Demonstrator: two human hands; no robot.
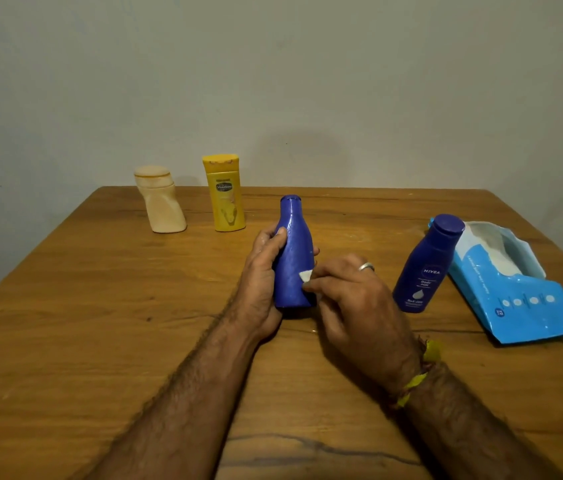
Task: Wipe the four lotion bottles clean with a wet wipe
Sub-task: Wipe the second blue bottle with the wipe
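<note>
A plain blue lotion bottle [294, 247] stands upright mid-table, gripped around its left side by my left hand [262, 271]. My right hand [352, 299] presses a small white wet wipe [306, 276] against the bottle's lower right side; most of the wipe is hidden under my fingers. A dark blue Nivea bottle [427, 265] stands to the right. At the back left stand a yellow Vaseline bottle [224, 194] and a beige bottle [162, 200].
An opened light blue wet wipe pack [522, 299] lies at the right edge of the wooden table [83, 323], just behind the Nivea bottle. A plain wall rises behind the table's far edge.
</note>
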